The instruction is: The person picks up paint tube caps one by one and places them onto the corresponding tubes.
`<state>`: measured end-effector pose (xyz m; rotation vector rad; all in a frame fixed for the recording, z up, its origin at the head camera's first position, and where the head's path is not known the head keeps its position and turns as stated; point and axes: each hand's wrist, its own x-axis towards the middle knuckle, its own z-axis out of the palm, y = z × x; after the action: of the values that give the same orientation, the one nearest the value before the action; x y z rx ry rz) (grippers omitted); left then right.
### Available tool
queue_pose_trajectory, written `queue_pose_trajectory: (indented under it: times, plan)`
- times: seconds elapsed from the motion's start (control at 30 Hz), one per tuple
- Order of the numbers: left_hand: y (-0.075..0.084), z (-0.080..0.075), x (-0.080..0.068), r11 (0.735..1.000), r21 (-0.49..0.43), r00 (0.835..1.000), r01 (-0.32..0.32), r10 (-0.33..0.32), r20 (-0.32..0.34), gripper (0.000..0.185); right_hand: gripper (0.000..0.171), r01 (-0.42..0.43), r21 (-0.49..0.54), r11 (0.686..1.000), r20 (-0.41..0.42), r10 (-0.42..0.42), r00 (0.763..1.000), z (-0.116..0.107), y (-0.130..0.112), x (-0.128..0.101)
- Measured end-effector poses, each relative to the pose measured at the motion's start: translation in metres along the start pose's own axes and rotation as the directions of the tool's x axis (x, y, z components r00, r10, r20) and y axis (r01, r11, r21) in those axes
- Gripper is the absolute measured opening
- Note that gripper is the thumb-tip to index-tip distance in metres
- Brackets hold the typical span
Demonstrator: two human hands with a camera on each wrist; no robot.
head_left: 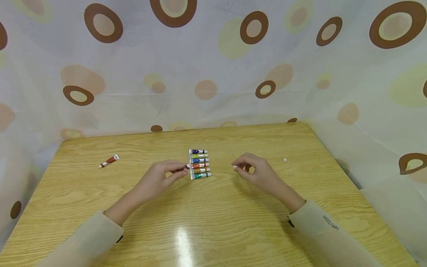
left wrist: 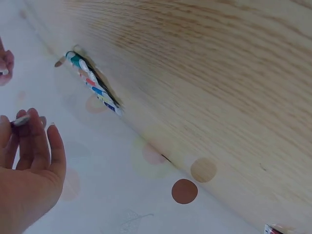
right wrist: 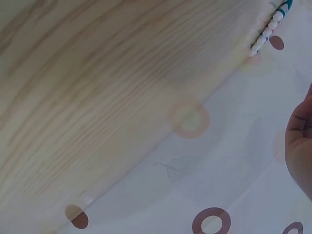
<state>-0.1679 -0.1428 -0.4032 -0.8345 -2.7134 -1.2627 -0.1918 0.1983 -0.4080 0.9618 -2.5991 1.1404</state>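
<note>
My left hand (head_left: 160,176) pinches a small dark red paint tube (head_left: 188,167), mostly hidden by the fingers. Its pale end shows at the fingertips, close to the left ends of a row of several paint tubes (head_left: 200,160) lying side by side. In the left wrist view, the held tube (left wrist: 20,121) sticks out between thumb and fingers. To the right of the row, my right hand (head_left: 258,170) pinches a tiny white cap (head_left: 235,167) between thumb and forefinger. Only part of the right hand (right wrist: 300,141) shows in the right wrist view.
An orange-brown paint tube (head_left: 109,161) lies apart at the left of the wooden table (head_left: 213,215). Another small white cap (head_left: 285,160) sits on the right side. A patterned curtain (head_left: 186,107) hangs behind the table and along its sides.
</note>
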Motion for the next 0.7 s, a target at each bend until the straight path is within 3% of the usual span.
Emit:
queue_pose_trajectory:
  times: [0.23, 0.47, 0.7]
  plan:
    - [0.003, 0.002, 0.005, 0.999, 0.031, 0.998, -0.042, 0.043, -0.046, 0.026, 0.011, 0.003, 0.016, 1.000, 0.000, -0.003, 1.000, 0.005, -0.005, 0.004]
    - [0.009, 0.006, 0.010, 0.995, 0.094, 0.998, -0.022, 0.026, -0.050, 0.025, 0.011, 0.013, 0.027, 1.000, 0.008, -0.013, 1.000, 0.014, -0.011, 0.006]
    - [0.014, 0.009, 0.016, 0.991, 0.121, 0.997, -0.051, 0.056, -0.044, 0.021, 0.011, 0.013, 0.060, 0.998, 0.020, -0.014, 1.000, 0.022, -0.020, 0.011]
